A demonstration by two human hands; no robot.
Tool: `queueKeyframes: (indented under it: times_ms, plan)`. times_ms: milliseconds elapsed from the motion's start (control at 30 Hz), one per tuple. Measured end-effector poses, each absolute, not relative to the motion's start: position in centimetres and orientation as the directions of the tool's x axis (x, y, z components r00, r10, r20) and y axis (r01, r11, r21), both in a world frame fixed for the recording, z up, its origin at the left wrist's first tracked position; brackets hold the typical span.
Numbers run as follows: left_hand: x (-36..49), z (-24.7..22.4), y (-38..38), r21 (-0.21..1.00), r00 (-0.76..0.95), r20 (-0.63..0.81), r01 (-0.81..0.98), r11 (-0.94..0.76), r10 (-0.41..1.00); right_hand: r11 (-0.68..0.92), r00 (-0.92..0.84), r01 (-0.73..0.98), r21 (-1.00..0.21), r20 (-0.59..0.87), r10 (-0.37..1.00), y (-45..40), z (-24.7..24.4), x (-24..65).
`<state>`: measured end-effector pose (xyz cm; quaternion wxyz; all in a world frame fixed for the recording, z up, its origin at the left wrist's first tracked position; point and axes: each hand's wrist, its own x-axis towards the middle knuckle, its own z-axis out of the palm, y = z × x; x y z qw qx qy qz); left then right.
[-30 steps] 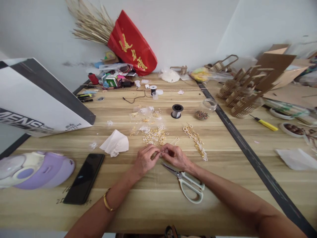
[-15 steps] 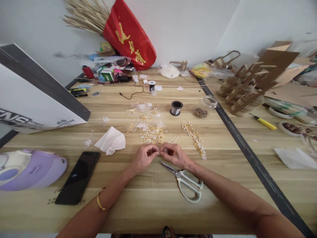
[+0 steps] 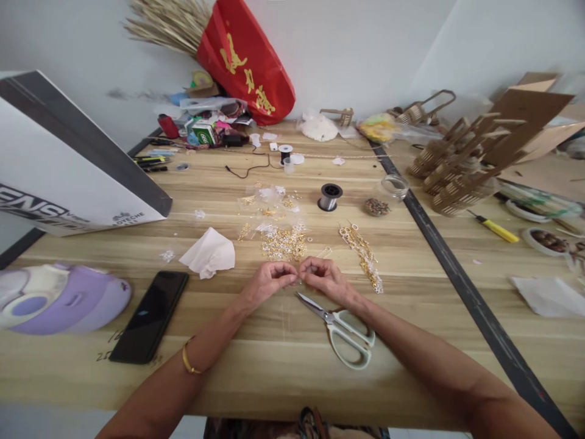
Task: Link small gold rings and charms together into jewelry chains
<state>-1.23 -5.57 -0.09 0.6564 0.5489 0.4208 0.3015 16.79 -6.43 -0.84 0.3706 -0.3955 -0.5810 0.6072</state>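
My left hand (image 3: 270, 281) and my right hand (image 3: 327, 278) meet fingertip to fingertip just above the table, both in a pinch. Between them is something tiny, too small to name. Right behind the fingers lies a pile of gold and clear beads (image 3: 284, 242). Scissors with pale green handles (image 3: 337, 326) rest below my right hand, tips pointing toward the fingers. A gold safety pin (image 3: 325, 252) lies just beyond my right hand. To its right are gold bead strands (image 3: 363, 256) laid side by side.
A spool of wire (image 3: 329, 197) stands behind the beads, near a clear jar of dark beads (image 3: 377, 206). Left are a white tissue (image 3: 209, 253), a black phone (image 3: 150, 317) and a purple-white bottle (image 3: 68, 299). A yellow-handled tool (image 3: 499, 230) and small woven baskets (image 3: 457, 183) sit right.
The view has shifted slightly, so things on the table sit a little further right. My hands stay pinched together, with their fingers slightly rearranged.
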Motion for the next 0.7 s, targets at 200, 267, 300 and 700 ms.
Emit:
queueKeyframes:
  times_ms: [200,267,300,700]
  plan:
    - [-1.27,-0.09,-5.66,0.973,0.464,-0.219,0.045,0.224,0.858,-0.125,-0.437,-0.103,-0.987,-0.068,0.897,-6.27,-1.33,16.71]
    - [-1.29,-0.27,-5.63,0.974,0.466,-0.212,0.032,0.223,0.859,-0.153,-0.448,-0.134,-0.979,-0.078,0.891,-6.2,-1.47,16.7]
    - [-1.28,-0.35,-5.61,0.974,0.466,-0.213,0.027,0.227,0.859,-0.166,-0.455,-0.146,-0.975,-0.083,0.887,-6.16,-1.48,16.71]
    - [-1.17,-0.53,-5.57,0.977,0.442,-0.194,0.006,0.214,0.875,-0.217,-0.479,-0.182,-0.959,-0.106,0.871,-6.01,-1.13,16.74]
